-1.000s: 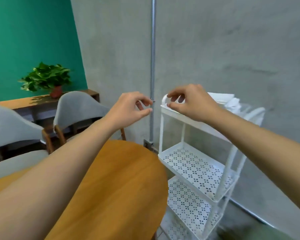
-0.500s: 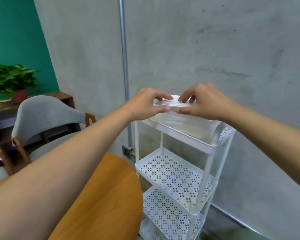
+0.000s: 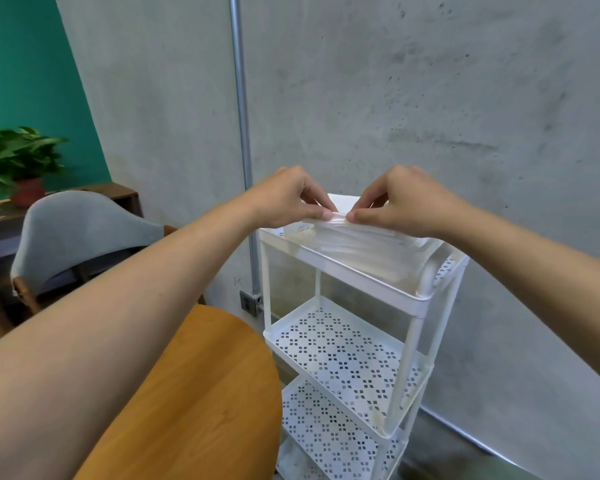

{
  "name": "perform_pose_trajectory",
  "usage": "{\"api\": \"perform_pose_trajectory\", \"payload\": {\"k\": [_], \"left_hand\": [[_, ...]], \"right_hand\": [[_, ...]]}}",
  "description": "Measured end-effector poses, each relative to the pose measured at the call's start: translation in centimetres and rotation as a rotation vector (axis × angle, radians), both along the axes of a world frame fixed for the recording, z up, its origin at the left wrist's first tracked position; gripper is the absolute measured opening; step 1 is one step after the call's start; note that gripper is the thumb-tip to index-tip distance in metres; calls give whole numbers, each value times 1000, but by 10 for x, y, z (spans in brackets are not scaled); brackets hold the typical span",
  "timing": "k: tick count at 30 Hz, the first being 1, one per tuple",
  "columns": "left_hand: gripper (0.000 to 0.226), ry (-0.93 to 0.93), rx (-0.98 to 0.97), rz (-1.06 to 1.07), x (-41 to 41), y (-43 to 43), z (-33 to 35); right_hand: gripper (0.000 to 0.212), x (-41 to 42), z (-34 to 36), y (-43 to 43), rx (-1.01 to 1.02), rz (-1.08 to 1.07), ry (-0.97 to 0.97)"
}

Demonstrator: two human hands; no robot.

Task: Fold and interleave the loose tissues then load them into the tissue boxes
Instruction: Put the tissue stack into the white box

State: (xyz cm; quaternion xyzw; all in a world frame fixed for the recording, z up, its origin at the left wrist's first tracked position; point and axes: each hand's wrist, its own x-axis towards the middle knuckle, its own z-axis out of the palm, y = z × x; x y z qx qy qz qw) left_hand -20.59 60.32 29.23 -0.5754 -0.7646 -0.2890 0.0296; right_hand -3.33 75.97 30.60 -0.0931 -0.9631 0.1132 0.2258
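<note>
Concrete wall (image 3: 413, 98), grey and pitted, fills the upper centre and right of the frame; a green wall (image 3: 21, 64) takes the upper left, and a metal pipe (image 3: 240, 133) runs down near the join. Wooden counter (image 3: 194, 393), round-edged, occupies the lower centre; its visible part carries no tissues and no boxes. White three-tier rack (image 3: 347, 271) stands just right of the counter, against the concrete; the middle and lower perforated shelves show nothing on them. Grey chair (image 3: 84, 230) at centre left, potted plant (image 3: 14, 154) above it at the left edge. Tissue pack (image 3: 368, 240): a flat white stack in what looks like clear plastic wrap, lying on the rack's top shelf, centre of frame. Left hand (image 3: 284, 199) and right hand (image 3: 406, 202) are both over the pack with fingers curled, each pinching the wrap's upper edge between thumb and forefinger; the two pinches sit side by side, almost touching. Whether the wrap is being pulled apart or merely lifted, cannot tell. Progress, judged: very early. Tissues are in their wrap on the rack; none is loose, folded or interleaved in view. No tissue box appears anywhere in frame. Left to do: get the tissues out and onto a work surface, fold, interleave, find the boxes, load them.
</note>
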Motion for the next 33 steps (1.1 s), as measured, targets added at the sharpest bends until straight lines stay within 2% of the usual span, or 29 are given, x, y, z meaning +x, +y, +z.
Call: {"api": "perform_pose_trajectory", "payload": {"k": [11,16,20,24,26,29,33], "left_hand": [[13,56,-5,17,4,7,2],[12,116,54,15,5,10,0],[11,113,148,35,8,14,-5],[17,153,123,26,8,12,-4],[11,172,182,86,8,14,-4],[8,120,372,163,13,18,0],[7,94,560,191,20,7,24]], "right_hand": [[12,1,-4,1,48,-2,36],[38,4,-1,2,9,25,69],[19,-2,4,7,51,0,120],[20,-5,6,9,101,10,172],[21,-6,5,10,148,27,251],[16,-8,8,14,183,14,358],[9,-8,27,10,215,3,525]]}}
